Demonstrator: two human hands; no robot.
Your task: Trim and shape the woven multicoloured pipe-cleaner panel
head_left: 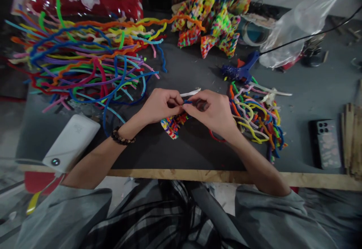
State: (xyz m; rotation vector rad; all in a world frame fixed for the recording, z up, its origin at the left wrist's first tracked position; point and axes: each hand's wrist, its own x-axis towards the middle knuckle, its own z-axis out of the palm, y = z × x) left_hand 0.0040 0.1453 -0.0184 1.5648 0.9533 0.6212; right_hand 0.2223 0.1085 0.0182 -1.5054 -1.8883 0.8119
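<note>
My left hand (161,105) and my right hand (213,111) meet over the middle of the dark table (183,151), fingers pinched together. Between them they grip a small woven multicoloured pipe-cleaner piece (173,124) that hangs just below the fingers. A blue pipe-cleaner end shows at the pinch. A white stick (190,92) pokes out above my fingers. A beaded bracelet (122,138) sits on my left wrist.
A big heap of loose coloured pipe cleaners (85,60) covers the left. Finished woven pieces (210,19) lie at the back. A blue glue gun (243,68), a smaller pipe-cleaner pile (258,119), a phone (325,143), wooden sticks (352,139), a white power bank (70,143) and a plastic bag (299,26) surround my hands.
</note>
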